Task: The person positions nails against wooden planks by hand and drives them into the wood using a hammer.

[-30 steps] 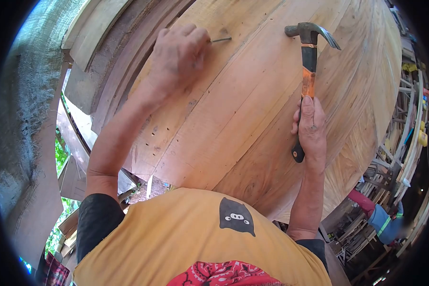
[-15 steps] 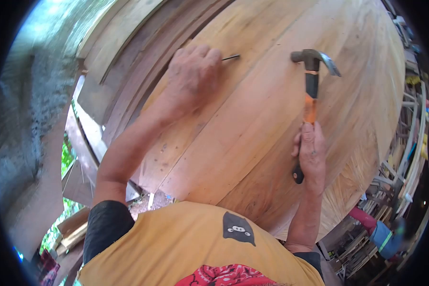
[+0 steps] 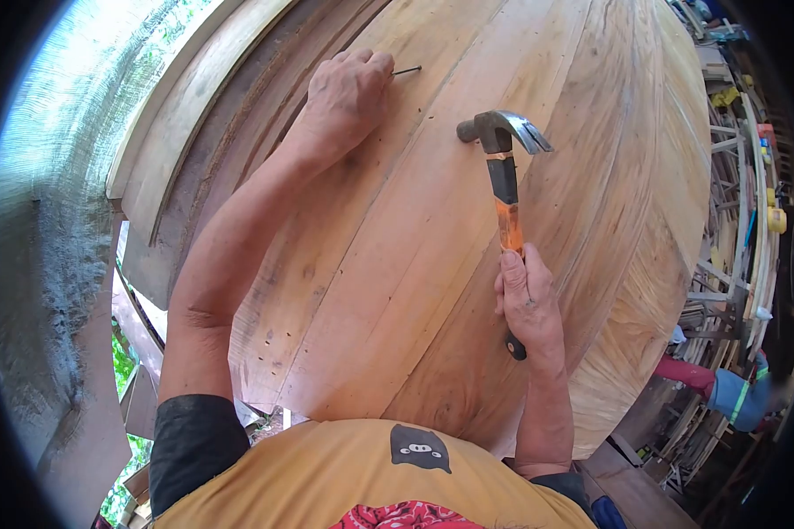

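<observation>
My left hand [image 3: 348,93] rests against the curved wooden planking [image 3: 415,264], its fingers closed around a dark nail [image 3: 406,70]. The nail's head sticks out to the right of the knuckles; the point is hidden behind the fingers. In my right hand [image 3: 528,295] is a claw hammer [image 3: 505,176], gripped low on its orange and black handle. Its steel head is up, with the striking face turned left and the claw to the right. A gap separates the hammer from the nail.
Curved boards [image 3: 212,106] run in layers along the left of the planking. On the right, beyond the planking, stand racks of stacked timber [image 3: 723,291]. A person in a blue garment with a reflective stripe [image 3: 739,398] is at the lower right.
The hammer and my right hand have shifted left in view, closer to the nail. My left hand appears slightly higher, still holding the nail. The whole view has also shifted.
</observation>
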A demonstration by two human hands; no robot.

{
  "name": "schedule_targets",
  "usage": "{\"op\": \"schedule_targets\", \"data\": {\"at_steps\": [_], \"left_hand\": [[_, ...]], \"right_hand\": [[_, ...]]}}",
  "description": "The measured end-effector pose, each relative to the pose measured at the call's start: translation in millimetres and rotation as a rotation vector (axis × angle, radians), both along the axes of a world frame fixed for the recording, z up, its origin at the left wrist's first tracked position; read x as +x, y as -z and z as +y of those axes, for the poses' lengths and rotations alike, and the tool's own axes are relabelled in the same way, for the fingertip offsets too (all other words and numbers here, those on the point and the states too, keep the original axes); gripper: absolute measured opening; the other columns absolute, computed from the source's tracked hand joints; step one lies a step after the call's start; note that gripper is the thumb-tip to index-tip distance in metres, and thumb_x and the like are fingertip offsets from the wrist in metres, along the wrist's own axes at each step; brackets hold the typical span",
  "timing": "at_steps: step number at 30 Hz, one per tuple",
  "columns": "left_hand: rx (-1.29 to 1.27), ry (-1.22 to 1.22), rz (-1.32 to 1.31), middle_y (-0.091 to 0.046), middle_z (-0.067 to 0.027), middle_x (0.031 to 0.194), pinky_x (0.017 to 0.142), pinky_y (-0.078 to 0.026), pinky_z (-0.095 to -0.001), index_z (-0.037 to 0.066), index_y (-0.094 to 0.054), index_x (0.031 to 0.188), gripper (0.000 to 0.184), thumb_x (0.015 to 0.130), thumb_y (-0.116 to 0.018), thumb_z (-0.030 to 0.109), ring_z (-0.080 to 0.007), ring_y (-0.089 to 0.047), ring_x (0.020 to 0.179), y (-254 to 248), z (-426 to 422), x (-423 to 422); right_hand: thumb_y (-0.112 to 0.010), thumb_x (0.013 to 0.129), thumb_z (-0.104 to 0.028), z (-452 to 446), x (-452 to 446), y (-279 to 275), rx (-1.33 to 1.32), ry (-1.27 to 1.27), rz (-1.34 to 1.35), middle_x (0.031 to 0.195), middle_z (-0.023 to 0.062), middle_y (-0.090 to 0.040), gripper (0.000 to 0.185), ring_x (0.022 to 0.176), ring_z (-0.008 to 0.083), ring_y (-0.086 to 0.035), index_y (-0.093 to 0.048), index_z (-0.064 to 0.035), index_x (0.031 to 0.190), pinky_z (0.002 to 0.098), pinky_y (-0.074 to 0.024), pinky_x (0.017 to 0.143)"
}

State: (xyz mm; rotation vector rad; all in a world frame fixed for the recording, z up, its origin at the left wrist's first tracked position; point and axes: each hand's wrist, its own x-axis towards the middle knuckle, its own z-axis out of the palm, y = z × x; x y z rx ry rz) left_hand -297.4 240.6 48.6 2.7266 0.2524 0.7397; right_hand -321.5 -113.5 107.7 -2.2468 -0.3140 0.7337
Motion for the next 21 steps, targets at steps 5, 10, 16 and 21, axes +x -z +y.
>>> {"op": "schedule_targets", "data": {"at_steps": [5, 10, 16, 21], "left_hand": [[-0.013, 0.041, 0.01, -0.067, -0.015, 0.093, 0.083, -0.051, -0.048, 0.006, -0.063, 0.095, 0.005, 0.092, -0.062, 0.009, -0.0379, -0.065, 0.094, -6, -6, -11], [-0.055, 0.178, 0.056, -0.06, -0.0149, 0.086, 0.078, -0.048, -0.0473, 0.005, -0.061, 0.092, 0.004, 0.09, -0.065, 0.006, -0.0367, -0.06, 0.087, -19, -23, -64], [-0.092, 0.162, 0.131, -0.056, -0.0113, 0.083, 0.074, -0.045, -0.0441, 0.006, -0.061, 0.091, 0.011, 0.085, -0.069, 0.002, -0.033, -0.058, 0.081, -21, -21, -136], [-0.138, 0.105, 0.174, -0.057, -0.011, 0.085, 0.073, -0.045, -0.0425, 0.007, -0.063, 0.093, 0.016, 0.082, -0.07, -0.001, -0.0318, -0.058, 0.082, -24, -24, -191]], "right_hand": [[-0.047, 0.111, -0.046, -1, 1, 0, 0.016, -0.012, -0.004, 0.072, 0.0124, -0.062, 0.045, 0.067, 0.0307, -0.065, -0.055, -0.003, 0.1, 0.0441, -0.0498, 0.064], [-0.047, 0.111, -0.045, -2, 3, 2, 0.007, -0.013, 0.0, 0.071, 0.0115, -0.062, 0.045, 0.064, 0.0288, -0.065, -0.054, -0.003, 0.1, 0.0428, -0.0499, 0.061], [-0.048, 0.111, -0.045, 6, 0, -7, 0.019, 0.05, 0.057, 0.07, 0.0089, -0.059, 0.044, 0.056, 0.0208, -0.061, -0.054, -0.003, 0.098, 0.0375, -0.0492, 0.053], [-0.05, 0.111, -0.045, 6, -2, -6, 0.034, 0.081, 0.076, 0.071, 0.0063, -0.059, 0.045, 0.055, 0.0153, -0.059, -0.054, -0.003, 0.097, 0.0324, -0.0482, 0.052]]}}
